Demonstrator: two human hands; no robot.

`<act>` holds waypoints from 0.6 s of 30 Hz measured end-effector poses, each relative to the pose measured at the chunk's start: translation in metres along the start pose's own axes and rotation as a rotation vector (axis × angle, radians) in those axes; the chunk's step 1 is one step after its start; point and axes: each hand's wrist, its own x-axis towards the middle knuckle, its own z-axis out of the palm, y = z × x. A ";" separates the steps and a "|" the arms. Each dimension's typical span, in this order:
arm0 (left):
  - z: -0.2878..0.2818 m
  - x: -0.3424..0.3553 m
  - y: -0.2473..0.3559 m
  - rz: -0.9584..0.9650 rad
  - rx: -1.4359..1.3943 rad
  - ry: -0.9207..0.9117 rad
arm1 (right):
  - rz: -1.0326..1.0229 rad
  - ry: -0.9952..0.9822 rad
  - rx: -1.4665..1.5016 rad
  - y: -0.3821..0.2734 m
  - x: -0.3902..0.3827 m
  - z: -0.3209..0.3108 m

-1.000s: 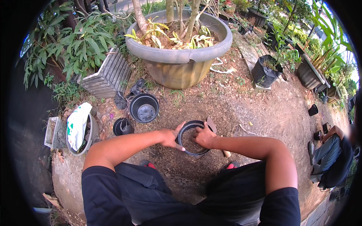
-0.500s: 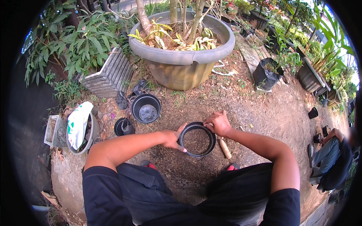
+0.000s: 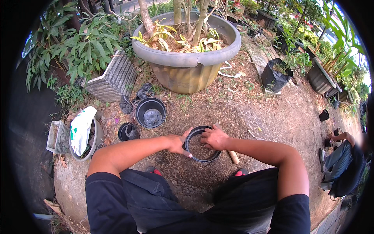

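Observation:
A round black plant pot (image 3: 188, 137), filled close to its rim with dark brown soil (image 3: 198, 150), stands on the ground before me. My left hand (image 3: 179, 143) grips its left side, thumb and fingers spread along the outer wall. Over the right part of the pot reaches my right hand (image 3: 214, 138), its bent, slightly parted fingers down at the soil inside the rim. Their tips are partly hidden. Beside the pot, below my right wrist, lies a light brown stick-like piece, perhaps a wooden handle (image 3: 233, 157).
Two black pots stand left of centre, a larger one (image 3: 151, 113) and a smaller one (image 3: 127, 132). A grey planter (image 3: 97, 136) holds a white bag (image 3: 82, 130). Ahead rises a huge planter (image 3: 187, 58) with trunks. Another person (image 3: 344, 160) crouches at far right.
My right hand has moved left from the pot's rim to over the soil inside. The left hand keeps its place on the pot.

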 end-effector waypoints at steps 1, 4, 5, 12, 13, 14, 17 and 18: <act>-0.001 -0.001 0.001 -0.020 0.012 -0.010 | -0.003 -0.072 -0.027 -0.008 0.005 0.005; -0.002 -0.001 0.002 -0.057 0.033 -0.023 | 0.015 -0.171 -0.066 -0.017 0.009 0.012; -0.001 -0.001 0.001 -0.065 0.037 -0.025 | 0.025 -0.184 -0.072 -0.018 0.010 0.014; -0.001 -0.002 0.001 -0.026 0.026 0.003 | 0.049 -0.181 -0.047 -0.020 0.014 0.029; 0.000 -0.002 0.000 -0.012 0.027 0.015 | 0.041 -0.156 -0.033 -0.019 0.013 0.029; 0.000 -0.003 0.000 0.002 0.029 0.026 | 0.034 -0.131 -0.018 -0.018 0.011 0.028; -0.003 -0.004 0.003 -0.004 -0.001 -0.003 | 0.084 0.007 0.111 -0.001 0.004 0.018; -0.001 -0.003 0.001 0.005 -0.004 0.002 | 0.074 0.141 0.096 0.004 0.003 0.012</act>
